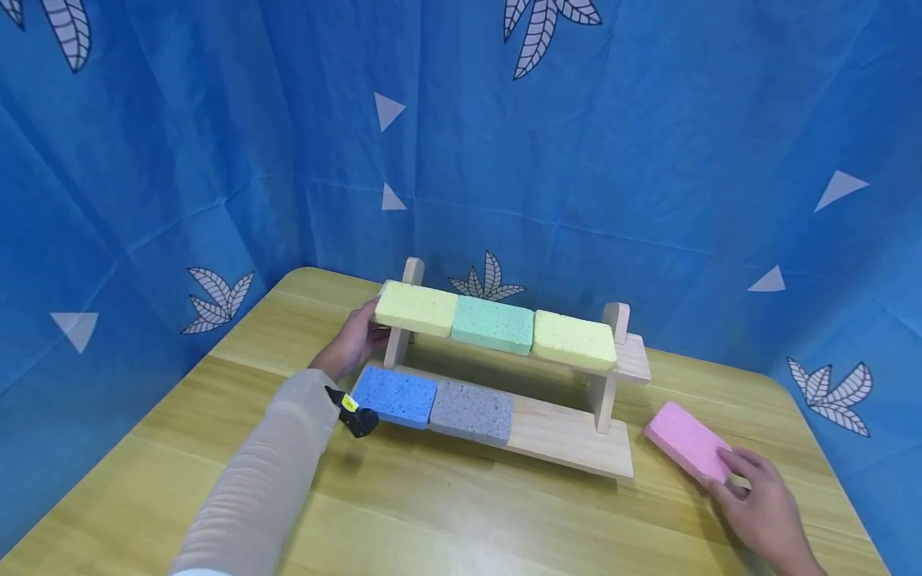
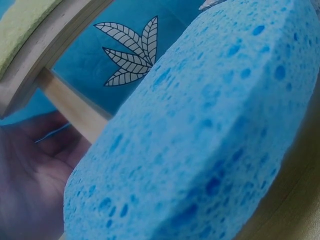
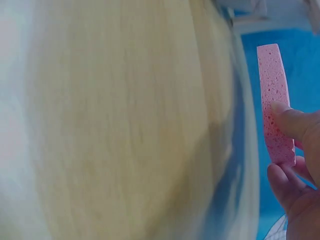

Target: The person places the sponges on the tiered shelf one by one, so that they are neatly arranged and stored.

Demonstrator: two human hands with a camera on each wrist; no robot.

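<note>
A two-tier wooden rack [image 1: 576,444] stands on the table. On its upper board lie a left yellow sponge [image 1: 416,308], a green sponge [image 1: 493,324] and a right yellow sponge [image 1: 574,339]. A blue sponge [image 1: 395,395] and a grey sponge [image 1: 471,411] lie side by side on the lower board. My left hand [image 1: 353,342] grips the rack at its left end, its fingertips partly hidden behind the upright. Off the rack's right end, my right hand [image 1: 762,502] holds a pink sponge [image 1: 687,440], pinched at its near end between thumb and fingers.
The wooden table [image 1: 461,512] has rounded far corners. A blue curtain [image 1: 648,160] with leaf and triangle prints hangs close behind it and along the left side. A black strap piece [image 1: 353,411] is on the left wrist, close to the blue sponge.
</note>
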